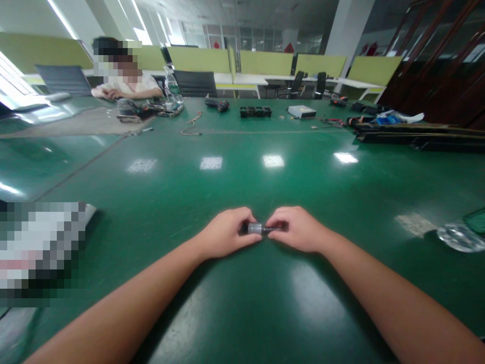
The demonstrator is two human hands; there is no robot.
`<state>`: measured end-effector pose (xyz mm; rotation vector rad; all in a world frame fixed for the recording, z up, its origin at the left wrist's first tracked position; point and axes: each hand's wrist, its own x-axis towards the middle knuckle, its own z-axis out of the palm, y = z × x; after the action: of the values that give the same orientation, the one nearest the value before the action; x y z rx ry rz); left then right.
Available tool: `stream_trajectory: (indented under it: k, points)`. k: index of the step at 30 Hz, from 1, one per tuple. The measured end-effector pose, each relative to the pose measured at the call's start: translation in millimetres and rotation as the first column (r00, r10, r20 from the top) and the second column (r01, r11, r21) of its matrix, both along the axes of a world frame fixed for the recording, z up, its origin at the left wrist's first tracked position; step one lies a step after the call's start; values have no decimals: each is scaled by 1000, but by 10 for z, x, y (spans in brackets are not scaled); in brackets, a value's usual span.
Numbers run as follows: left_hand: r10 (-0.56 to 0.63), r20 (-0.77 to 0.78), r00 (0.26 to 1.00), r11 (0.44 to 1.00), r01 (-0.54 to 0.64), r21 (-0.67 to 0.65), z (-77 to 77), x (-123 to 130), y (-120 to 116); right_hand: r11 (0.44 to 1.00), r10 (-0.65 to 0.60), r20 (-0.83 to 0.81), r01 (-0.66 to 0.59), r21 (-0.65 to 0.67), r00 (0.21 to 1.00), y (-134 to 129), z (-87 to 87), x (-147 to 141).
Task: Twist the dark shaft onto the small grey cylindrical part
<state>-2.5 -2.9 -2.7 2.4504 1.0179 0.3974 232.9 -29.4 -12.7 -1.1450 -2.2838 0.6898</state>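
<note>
A small grey cylinder with a thin dark shaft point(255, 229) lies level between my two hands, just above or on the green table; its exact kind is too small to tell. My left hand point(227, 233) is closed round the cylinder's left end, thumb along the near side. On the right, my right hand point(299, 228) pinches the dark shaft between thumb and fingers. The shaft's far end is hidden in the right hand, and the cylinder's left end is partly covered by the left fingers.
The green table point(242, 187) stretches wide ahead. A blurred-out object point(41, 247) lies at left, a clear plastic bottle point(460, 237) at right. Black strips point(417, 136), a metal box point(302, 111) and a black slotted part point(255, 111) lie farther back. A person point(127, 83) sits at far left.
</note>
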Motion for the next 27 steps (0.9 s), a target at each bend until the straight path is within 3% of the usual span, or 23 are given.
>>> stream_trajectory:
  k: [27]
  points:
    - [0,-16,1000,1000,0,-12,-9,-12,4,1000,-20,93,19,17,995,-16,37,54]
